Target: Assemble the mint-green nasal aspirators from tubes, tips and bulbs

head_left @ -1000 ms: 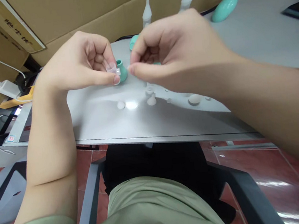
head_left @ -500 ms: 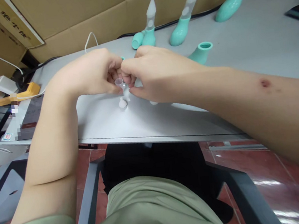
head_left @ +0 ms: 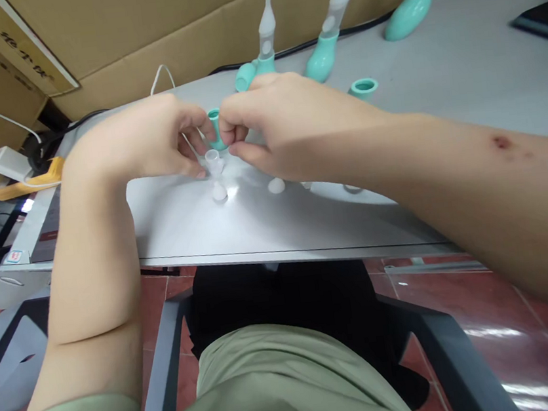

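Observation:
A small clear plastic cup-like piece (head_left: 213, 162) stands on the grey desk between my hands. My left hand (head_left: 174, 137) is just left of it, with fingers apart and nothing in them. My right hand (head_left: 258, 128) is to the cup's right, thumb and curled fingers drawn together; whatever they may hold is hidden. Behind the cup, between both sets of fingertips, a teal rubber bulb (head_left: 217, 133) stands with its round opening up. In front of the cup lies a small white tip (head_left: 220, 192), and another white tip (head_left: 276, 186) sits below my right hand.
Teal bulbs with clear tubes and white nozzles, including one nasal aspirator (head_left: 323, 55), stand along the cardboard (head_left: 175, 32) at the back. An open teal bulb (head_left: 363, 88) is beyond my right wrist. A white charger (head_left: 9, 160) and cables are at left. The desk's front edge (head_left: 260, 256) faces me.
My left hand has let go of the clear piece and drawn back to the left, so the piece stands free. The teal bulb behind it now shows more fully.

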Motion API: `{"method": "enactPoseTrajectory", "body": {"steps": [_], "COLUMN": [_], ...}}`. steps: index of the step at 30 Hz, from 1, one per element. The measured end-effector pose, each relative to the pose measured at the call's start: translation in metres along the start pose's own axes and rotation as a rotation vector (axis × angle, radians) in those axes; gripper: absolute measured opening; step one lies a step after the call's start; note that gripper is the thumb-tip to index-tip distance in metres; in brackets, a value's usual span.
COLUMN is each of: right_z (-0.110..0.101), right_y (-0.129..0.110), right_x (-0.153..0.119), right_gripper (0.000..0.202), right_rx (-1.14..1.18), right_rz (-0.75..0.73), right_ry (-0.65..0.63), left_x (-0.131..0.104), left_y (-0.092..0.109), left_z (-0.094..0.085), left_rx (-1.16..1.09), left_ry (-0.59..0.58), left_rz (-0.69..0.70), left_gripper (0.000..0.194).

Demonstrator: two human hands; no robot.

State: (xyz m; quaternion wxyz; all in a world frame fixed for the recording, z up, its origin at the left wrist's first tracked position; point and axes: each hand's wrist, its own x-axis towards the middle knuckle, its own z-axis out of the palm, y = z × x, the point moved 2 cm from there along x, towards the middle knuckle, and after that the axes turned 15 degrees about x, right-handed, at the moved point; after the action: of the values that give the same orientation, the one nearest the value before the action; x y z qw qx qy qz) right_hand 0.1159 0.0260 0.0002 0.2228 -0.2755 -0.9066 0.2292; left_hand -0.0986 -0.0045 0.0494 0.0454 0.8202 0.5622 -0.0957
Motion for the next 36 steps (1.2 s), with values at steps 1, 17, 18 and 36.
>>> {"method": "enactPoseTrajectory", "body": {"steps": [1,17,18,36], "right_z": [-0.001,-0.007,-0.007,-0.002], "right_y": [0.0,0.0,0.001,0.009], "right_x": [-0.002,-0.006,-0.008,-0.005], "right_gripper": [0.024,0.019,0.019,0.041], "right_rx": [0.017,0.018,0.054,1.084], "right_rz": [-0.02,0.012,-0.025,-0.388], "right_ry": [0.027,0.188,0.205,0.495], "left_x": [-0.004,-0.004,-0.006,0.005], "left_y": [0.0,0.022,0.022,0.003], "left_z": [-0.003,0.011,0.009,0.015], "left_rx": [-0.005,0.092,0.084,-0.657], "left_ry": [0.027,-0.102,-0.081,0.81], "left_rz": [-0.017,0.025,0.041,0.33], "left_gripper": [0.048,0.028,0.028,0.032]}}
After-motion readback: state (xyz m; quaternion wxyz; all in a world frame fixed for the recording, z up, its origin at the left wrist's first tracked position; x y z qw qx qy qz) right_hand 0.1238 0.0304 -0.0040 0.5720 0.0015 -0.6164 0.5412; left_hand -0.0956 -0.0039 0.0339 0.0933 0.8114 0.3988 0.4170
